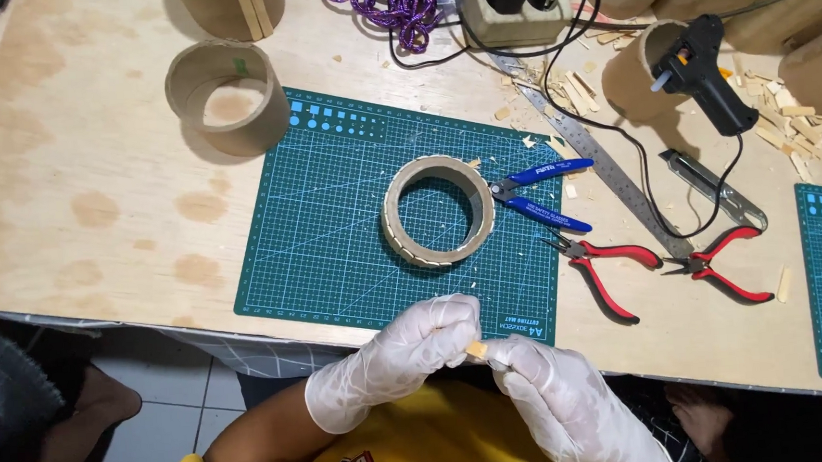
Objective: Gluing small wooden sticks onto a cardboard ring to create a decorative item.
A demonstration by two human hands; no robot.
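While the wooden table (92,215) lay spread with tools, a small pale wood chip (477,350) was being worked at the near edge, at six o'clock. At nine to ten o'clock a short brown cardboard tube (228,97) stood upright on the bare board. Toward the middle, a green gridded cutting mat (334,227) carried a low cardboard ring (439,211), its rim edged with pale slivers. Below the mat, the left hand (396,357), in a thin white glove, was pinched shut on the wood chip, and the right hand (563,399), also gloved, was closed against the same piece, though what it gripped could not be told. The step was judged to be trimming or shaping the chip; a steady, fine pinch would be called for next. At three o'clock of the ring lay blue-handled cutters (543,193), then red-handled pliers (607,270), a steel ruler (599,165) and, at one o'clock, a black glue gun (704,71) amid wood offcuts (794,122).
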